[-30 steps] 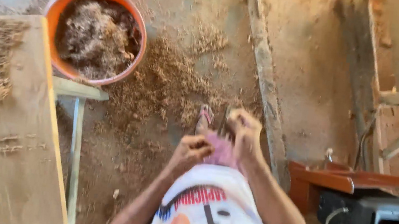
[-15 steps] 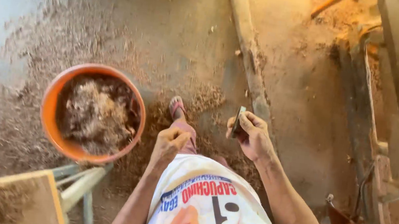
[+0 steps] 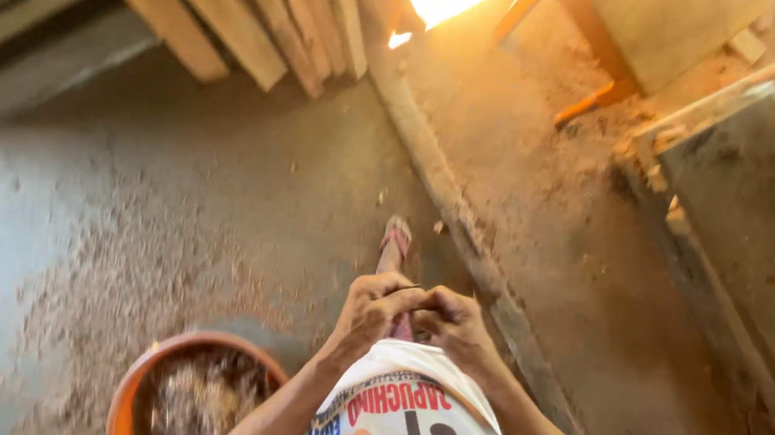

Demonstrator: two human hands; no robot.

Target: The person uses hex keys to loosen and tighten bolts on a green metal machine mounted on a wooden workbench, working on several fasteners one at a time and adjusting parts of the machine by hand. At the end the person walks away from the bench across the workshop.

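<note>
Head view, nearest first: a white shirt (image 3: 400,429) with a red, blue and black printed panel fills the bottom edge. Beside it on the left an orange bucket (image 3: 137,379) of wood shavings stands on the concrete floor (image 3: 60,204). Just above the shirt the left hand (image 3: 373,310) and right hand (image 3: 453,324) meet, fingers curled nearly closed and touching, pinching a thin dark object (image 3: 408,290) between them; what it is I cannot tell. Beyond them a foot in a pink sandal (image 3: 396,239) rests on the floor beside a long wooden beam (image 3: 466,228). Farthest, wooden planks (image 3: 266,2) lean at the top
</note>
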